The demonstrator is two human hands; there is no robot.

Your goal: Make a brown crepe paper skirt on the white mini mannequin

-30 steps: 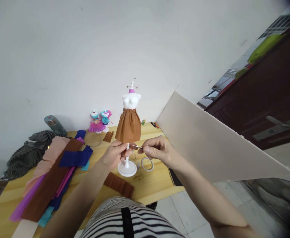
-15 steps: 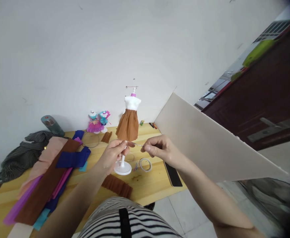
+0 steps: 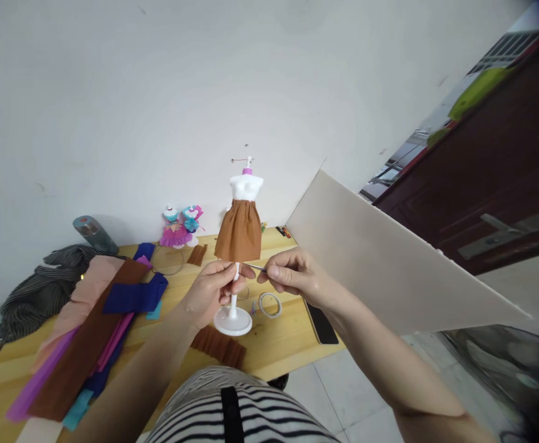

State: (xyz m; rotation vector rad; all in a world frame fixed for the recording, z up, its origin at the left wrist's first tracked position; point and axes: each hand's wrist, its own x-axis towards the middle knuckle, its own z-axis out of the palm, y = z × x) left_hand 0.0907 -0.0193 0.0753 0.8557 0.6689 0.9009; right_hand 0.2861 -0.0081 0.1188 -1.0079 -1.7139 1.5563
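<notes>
A small white dress form [image 3: 246, 187] with a purple neck stands upright in front of me, wearing a gathered brown skirt [image 3: 239, 234]. My left hand [image 3: 216, 286] is closed around its white pole, just under the hem. The round white base [image 3: 233, 321] shows below that hand. From the right, my right hand [image 3: 292, 274] pinches a thin metal tool [image 3: 259, 268], its tip pointing left to the hem beside my left fingertips. Whether the tip touches the skirt I cannot tell.
Strips of coloured crepe paper [image 3: 82, 332] cover the left of the wooden table [image 3: 274, 363]. Behind are two dressed small forms [image 3: 176, 231] and a flask [image 3: 95, 234]. A tape roll [image 3: 270, 305], a phone [image 3: 321, 323] and a white partition [image 3: 389, 264] are on the right.
The dress form has come slightly closer, its base shifting right and a little down. The right hand's tool has moved a little left, toward the hem.
</notes>
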